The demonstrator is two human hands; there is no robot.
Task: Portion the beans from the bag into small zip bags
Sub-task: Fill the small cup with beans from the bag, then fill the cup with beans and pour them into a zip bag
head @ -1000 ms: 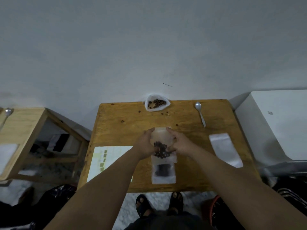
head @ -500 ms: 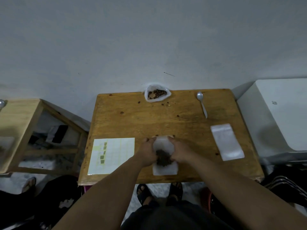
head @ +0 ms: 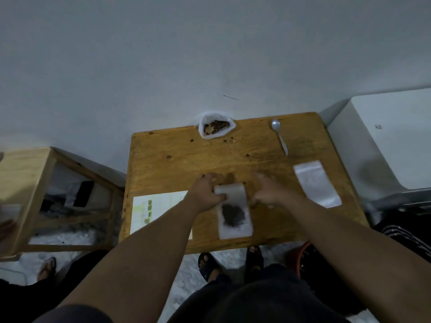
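Note:
A small zip bag (head: 234, 212) with dark beans in its middle lies flat near the front edge of the wooden table (head: 177, 164). My left hand (head: 205, 192) grips the bag's top left corner. My right hand (head: 268, 192) hovers just off the bag's right side, fingers spread, motion-blurred and not holding it. The white supply bag of beans (head: 215, 128) sits open at the table's far edge. A few loose beans lie on the wood in front of it.
A metal spoon (head: 279, 135) lies at the back right. An empty zip bag (head: 316, 183) rests on the right side, a gridded paper sheet (head: 154, 210) at the front left. A white appliance (head: 391, 136) flanks the right, a wooden stand (head: 35, 183) the left.
The filled bag came down from in front of me and now lies flat on the table. My right hand has let go and moved right; the left still holds the top corner.

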